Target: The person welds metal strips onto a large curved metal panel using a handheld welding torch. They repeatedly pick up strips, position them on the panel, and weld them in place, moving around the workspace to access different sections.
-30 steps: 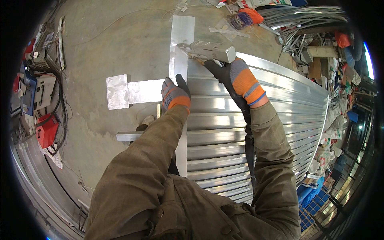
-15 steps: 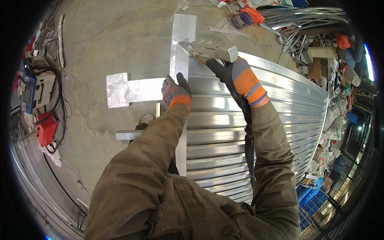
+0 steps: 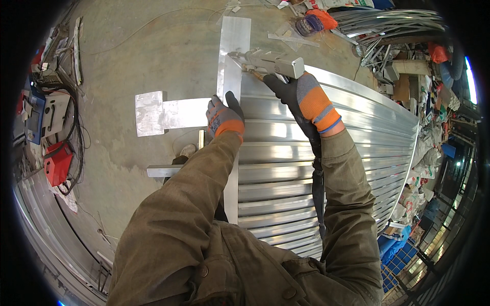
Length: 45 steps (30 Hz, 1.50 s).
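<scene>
My left hand (image 3: 225,118), in a grey and orange work glove, is closed across a long flat aluminium bar (image 3: 229,79), its thumb at the right edge. In my right hand (image 3: 311,104), gloved in black, grey and orange, is a welding torch (image 3: 258,76) with a brass-coloured neck. The torch tip points left, close to the bar. A black hose (image 3: 317,178) hangs down from that hand. Just above the torch lies a silver bracket-like metal piece (image 3: 275,62) with a boxy end, partly hidden by the glove. Ribbed aluminium panelling (image 3: 275,153) spreads to the right of the bar.
A flat metal arm with a square block (image 3: 149,114) juts left from the bar. Below it is a short silver tube (image 3: 163,172). A red machine (image 3: 58,163) with cables stands at the left. Coiled metal strips (image 3: 388,23) and clutter fill the right side.
</scene>
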Each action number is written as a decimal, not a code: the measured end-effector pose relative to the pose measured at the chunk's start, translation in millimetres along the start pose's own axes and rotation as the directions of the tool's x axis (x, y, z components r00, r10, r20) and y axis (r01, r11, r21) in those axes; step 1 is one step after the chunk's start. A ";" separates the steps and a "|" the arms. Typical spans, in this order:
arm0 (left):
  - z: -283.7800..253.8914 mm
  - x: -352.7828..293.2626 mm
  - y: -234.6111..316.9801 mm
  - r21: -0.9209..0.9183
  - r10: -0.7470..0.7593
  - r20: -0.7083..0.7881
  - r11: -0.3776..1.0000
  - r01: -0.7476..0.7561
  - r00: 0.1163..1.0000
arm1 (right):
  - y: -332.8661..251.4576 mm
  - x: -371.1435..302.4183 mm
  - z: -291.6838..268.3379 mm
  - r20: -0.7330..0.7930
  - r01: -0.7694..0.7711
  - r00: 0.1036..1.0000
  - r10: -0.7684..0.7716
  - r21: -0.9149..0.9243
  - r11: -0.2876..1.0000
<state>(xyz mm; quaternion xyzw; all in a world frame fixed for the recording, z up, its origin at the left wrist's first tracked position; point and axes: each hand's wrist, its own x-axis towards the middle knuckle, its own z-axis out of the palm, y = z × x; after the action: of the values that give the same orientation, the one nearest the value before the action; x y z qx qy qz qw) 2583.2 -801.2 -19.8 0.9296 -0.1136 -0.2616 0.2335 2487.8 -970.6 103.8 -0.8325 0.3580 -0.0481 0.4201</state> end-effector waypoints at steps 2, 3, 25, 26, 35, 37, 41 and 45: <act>0.3 -0.1 -0.2 0.002 0.005 -0.010 1.000 -0.005 1.000 | -0.1 -0.2 0.0 0.008 0.010 1.000 -0.010 -0.013 1.000; 0.5 0.2 -0.4 0.003 0.008 -0.013 1.000 -0.008 1.000 | 0.2 0.0 -0.1 0.017 -0.005 1.000 0.005 0.011 1.000; 9.3 0.2 -7.1 0.019 0.062 -0.099 0.998 -0.060 0.993 | -0.8 1.6 -1.5 0.019 -0.058 0.998 0.062 -0.145 0.988; 9.1 0.1 -7.2 0.017 0.064 -0.098 0.998 -0.063 0.993 | -0.6 3.0 -0.6 0.024 -0.066 0.997 0.071 -0.163 0.984; 2.5 -3.4 -1.4 0.019 0.034 -0.077 0.999 -0.033 0.996 | 7.0 3.8 -0.7 0.049 -0.088 0.994 0.099 -0.199 0.976; 1.4 -5.0 -0.9 -0.007 0.041 -0.091 0.999 -0.042 0.995 | 5.3 3.6 -1.4 0.059 -0.083 0.994 0.095 -0.179 0.980; 2.5 -4.7 -2.2 -0.008 0.047 -0.095 0.999 -0.048 0.994 | 2.7 6.1 -2.9 0.050 -0.086 0.993 0.107 -0.319 0.944; 6.5 -2.0 -5.0 -0.005 0.062 -0.114 0.998 -0.063 0.992 | 3.1 5.7 -5.6 0.103 -0.138 0.979 0.176 -0.302 0.943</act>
<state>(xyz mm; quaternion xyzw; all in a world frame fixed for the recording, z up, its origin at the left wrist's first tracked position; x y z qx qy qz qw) 2578.5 -798.7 -26.3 0.9380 -0.1280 -0.2013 0.2516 2488.2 -979.2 103.9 -0.8556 0.3988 0.0927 0.3167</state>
